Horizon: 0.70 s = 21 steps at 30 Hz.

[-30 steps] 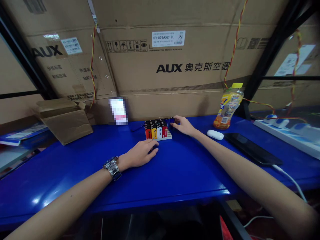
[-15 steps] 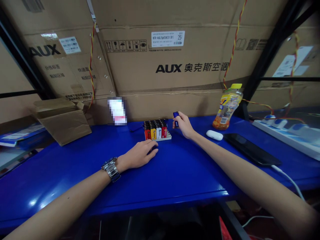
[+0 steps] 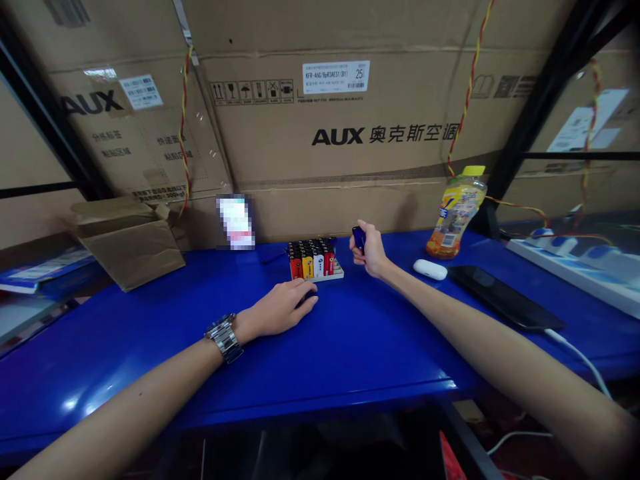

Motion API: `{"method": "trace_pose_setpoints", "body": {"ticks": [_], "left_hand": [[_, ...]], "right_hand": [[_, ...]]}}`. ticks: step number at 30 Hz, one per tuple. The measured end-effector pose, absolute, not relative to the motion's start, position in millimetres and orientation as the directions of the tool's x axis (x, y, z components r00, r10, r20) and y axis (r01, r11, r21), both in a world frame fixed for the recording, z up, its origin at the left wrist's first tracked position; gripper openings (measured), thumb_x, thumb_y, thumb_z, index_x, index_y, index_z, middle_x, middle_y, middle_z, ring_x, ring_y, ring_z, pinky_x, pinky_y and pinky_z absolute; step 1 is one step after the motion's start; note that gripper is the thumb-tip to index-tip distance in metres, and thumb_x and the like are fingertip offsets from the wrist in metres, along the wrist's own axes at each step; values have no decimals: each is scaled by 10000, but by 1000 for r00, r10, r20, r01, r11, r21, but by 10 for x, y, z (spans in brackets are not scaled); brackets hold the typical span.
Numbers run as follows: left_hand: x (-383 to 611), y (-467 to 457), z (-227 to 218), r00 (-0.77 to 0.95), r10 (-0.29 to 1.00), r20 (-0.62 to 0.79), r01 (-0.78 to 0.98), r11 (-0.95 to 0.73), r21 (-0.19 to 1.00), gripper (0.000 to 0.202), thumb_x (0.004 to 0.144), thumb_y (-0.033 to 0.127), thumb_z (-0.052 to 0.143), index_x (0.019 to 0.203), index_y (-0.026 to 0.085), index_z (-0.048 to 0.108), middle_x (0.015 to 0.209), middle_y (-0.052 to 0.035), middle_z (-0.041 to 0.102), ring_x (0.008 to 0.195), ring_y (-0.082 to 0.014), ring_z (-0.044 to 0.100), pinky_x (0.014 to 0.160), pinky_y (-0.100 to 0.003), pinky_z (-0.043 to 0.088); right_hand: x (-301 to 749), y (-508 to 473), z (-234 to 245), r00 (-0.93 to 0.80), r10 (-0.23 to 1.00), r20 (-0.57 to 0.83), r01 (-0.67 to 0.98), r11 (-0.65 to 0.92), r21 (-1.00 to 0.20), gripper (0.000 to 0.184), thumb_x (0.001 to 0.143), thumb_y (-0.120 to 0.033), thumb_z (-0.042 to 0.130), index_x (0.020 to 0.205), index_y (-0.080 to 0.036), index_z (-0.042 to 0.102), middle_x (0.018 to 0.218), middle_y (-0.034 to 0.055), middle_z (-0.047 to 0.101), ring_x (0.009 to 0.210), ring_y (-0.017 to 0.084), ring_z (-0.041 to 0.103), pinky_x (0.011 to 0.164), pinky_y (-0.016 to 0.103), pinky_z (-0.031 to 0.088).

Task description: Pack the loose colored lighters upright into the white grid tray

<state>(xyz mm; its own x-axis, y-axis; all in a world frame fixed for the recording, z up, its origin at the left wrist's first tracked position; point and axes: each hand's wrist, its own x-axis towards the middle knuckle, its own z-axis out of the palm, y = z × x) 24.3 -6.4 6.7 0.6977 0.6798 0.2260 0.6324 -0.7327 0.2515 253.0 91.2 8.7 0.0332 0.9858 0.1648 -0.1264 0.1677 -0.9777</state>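
Note:
My right hand point(image 3: 370, 250) is closed around a dark blue lighter point(image 3: 359, 237), held up just right of a tray of lighters. That white tray point(image 3: 340, 274) stands near the back of the blue table and holds several lighters point(image 3: 313, 263) in rows, with red, yellow and white ones in front and black tops showing. Its right end has bare slots. My left hand point(image 3: 280, 308) lies on the tabletop in front of the tray, fingers loosely stretched and thumb apart. A dark patch shows between thumb and forefinger; whether it is shadow or an object, I cannot tell.
Along the back, a lit phone point(image 3: 236, 223) leans against large cardboard boxes point(image 3: 390, 173). An open carton point(image 3: 130, 247) sits at left. To the right are a drink bottle point(image 3: 455, 213), a white earbud case point(image 3: 430, 269), a black phone point(image 3: 505, 297) on a cable and a power strip point(image 3: 575, 277).
My right hand has shifted slightly right with the dark blue lighter, its wrist turned and the lighter tilted differently. My left hand has stayed in place on the table.

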Motion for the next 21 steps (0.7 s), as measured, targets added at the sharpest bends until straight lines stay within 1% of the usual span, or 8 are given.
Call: {"method": "trace_pose_setpoints", "body": {"ticks": [3, 5, 7, 12, 15, 18, 19, 21], "left_hand": [[244, -65, 70, 699, 679, 225, 633, -733, 249, 300, 991, 333, 376, 1161, 162, 555, 1018, -90, 636, 882, -202, 605, 790, -366, 511], [246, -67, 71, 698, 680, 225, 635, -732, 246, 304, 991, 338, 373, 1164, 165, 554, 1014, -90, 636, 880, -203, 607, 788, -372, 513], [247, -68, 71, 696, 683, 224, 637, -730, 246, 307, 991, 338, 373, 1166, 162, 554, 1012, -92, 635, 882, -205, 607, 790, -376, 514], [245, -64, 65, 696, 680, 233, 633, -733, 249, 303, 989, 338, 375, 1155, 163, 559, 999, -89, 636, 879, -207, 610, 788, -377, 516], [244, -62, 62, 698, 674, 241, 628, -738, 248, 297, 989, 338, 376, 1154, 171, 558, 993, -83, 637, 871, -203, 612, 788, -376, 517], [244, -61, 61, 698, 674, 244, 629, -739, 242, 288, 988, 329, 381, 1147, 169, 560, 993, -83, 636, 866, -201, 611, 793, -373, 516], [245, -60, 60, 697, 675, 242, 631, -738, 241, 288, 988, 327, 382, 1147, 166, 559, 994, -85, 636, 867, -202, 611, 794, -373, 515], [244, -59, 60, 700, 675, 234, 631, -738, 241, 292, 987, 329, 382, 1150, 162, 557, 1004, -89, 635, 874, -204, 610, 795, -372, 514]], "right_hand": [[2510, 890, 108, 62, 990, 127, -109, 133, -985, 436, 858, -572, 292, 592, -242, 391, 343, -70, 265, 291, 77, 183, 335, 239, 136], [2483, 866, 133, 92, 990, 107, -130, 119, -984, 430, 878, -542, 227, 609, -245, 385, 348, -62, 276, 291, 87, 195, 331, 243, 147], [2452, 842, 156, 111, 988, 104, -147, 120, -982, 424, 884, -527, 199, 626, -246, 384, 353, -59, 278, 290, 92, 202, 330, 247, 153], [2422, 849, 122, 39, 991, 126, -101, 130, -986, 406, 880, -582, 264, 712, -240, 403, 393, -68, 328, 302, 77, 210, 340, 239, 162], [2442, 900, 50, 13, 974, 226, -36, 226, -973, 315, 863, -564, 407, 823, -252, 387, 480, -66, 431, 330, 83, 300, 359, 237, 248], [2470, 943, -2, -31, 931, 363, 76, 365, -928, 284, 832, -503, 520, 854, -254, 386, 657, -35, 536, 449, 97, 440, 448, 249, 367], [2478, 949, -10, -57, 912, 407, 122, 411, -904, 279, 829, -496, 530, 843, -246, 406, 701, -24, 543, 505, 103, 466, 486, 253, 387], [2491, 952, -19, -117, 867, 484, 212, 498, -841, 283, 825, -495, 539, 803, -226, 457, 726, -12, 518, 594, 116, 469, 549, 262, 396]]}}
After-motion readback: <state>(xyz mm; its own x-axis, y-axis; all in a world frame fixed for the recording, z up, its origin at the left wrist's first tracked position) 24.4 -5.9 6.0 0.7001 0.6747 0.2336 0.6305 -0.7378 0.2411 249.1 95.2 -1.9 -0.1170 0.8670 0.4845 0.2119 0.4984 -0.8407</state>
